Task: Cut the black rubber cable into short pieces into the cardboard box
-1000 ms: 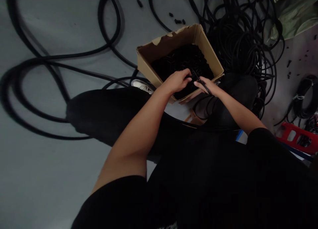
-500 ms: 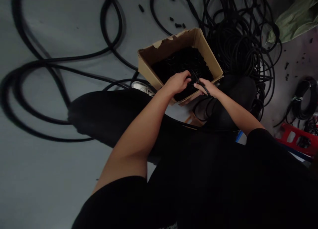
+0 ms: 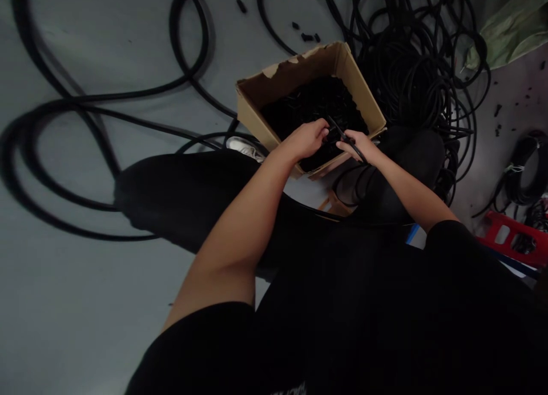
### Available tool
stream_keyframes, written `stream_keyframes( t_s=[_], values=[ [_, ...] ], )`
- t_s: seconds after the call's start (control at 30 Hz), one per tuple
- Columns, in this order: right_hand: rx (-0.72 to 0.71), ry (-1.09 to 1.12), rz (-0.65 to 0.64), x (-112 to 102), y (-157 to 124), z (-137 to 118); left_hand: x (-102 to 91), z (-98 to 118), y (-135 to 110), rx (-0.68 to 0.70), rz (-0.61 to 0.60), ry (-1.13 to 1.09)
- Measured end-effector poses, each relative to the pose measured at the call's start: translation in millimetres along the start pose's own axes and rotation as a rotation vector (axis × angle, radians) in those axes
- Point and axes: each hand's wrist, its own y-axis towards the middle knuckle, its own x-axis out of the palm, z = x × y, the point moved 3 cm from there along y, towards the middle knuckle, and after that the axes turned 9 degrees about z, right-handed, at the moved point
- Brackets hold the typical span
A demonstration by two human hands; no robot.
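Over the cardboard box [image 3: 262, 128], my left hand [image 3: 309, 138] is closed, fingertips pinched together; whatever they hold is too dark to make out. Just to its right, my right hand [image 3: 358, 145] grips black-handled scissors [image 3: 337, 127], the blades pointing up and left toward the left fingertips. A small gap separates the two hands. Many short black pieces [image 3: 319, 95] fill much of the box below them.
Thick black hose [image 3: 128, 93] loops across the grey floor at left. A tangled hose pile [image 3: 411, 81] lies beyond the box's right side. Farther right are a tied coil [image 3: 514, 178], a red plastic item [image 3: 511, 238] and green sheeting [image 3: 511, 32]. Short black pieces [image 3: 307, 37] lie scattered.
My right hand and the scissors have shifted slightly right, away from the left hand. The left hand stays almost in place, and the whole view has moved a little.
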Motion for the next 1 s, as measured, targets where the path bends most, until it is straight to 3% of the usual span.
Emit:
stream_keyframes(
  t_s=[0.1,0.33,0.57,0.77,1.0],
  values=[
    [0.036,-0.039,0.075,-1.6,-1.4,0.2,2.8,-6.2,1.0,-0.038,0.007,0.032],
    [0.171,-0.013,-0.034,12.1,2.8,22.2,-3.3,0.0,-2.8,-0.124,0.017,0.08],
    [0.084,0.104,-0.069,19.1,8.1,31.8,-9.6,2.6,-2.7,-0.141,0.124,0.036],
    [0.094,0.091,-0.147,26.2,9.4,38.4,-5.6,-0.5,-2.1,-0.145,0.094,0.047],
    [0.103,0.048,-0.054,21.9,10.8,35.9,-6.8,0.2,-3.2,-0.107,0.088,0.058]
  ],
)
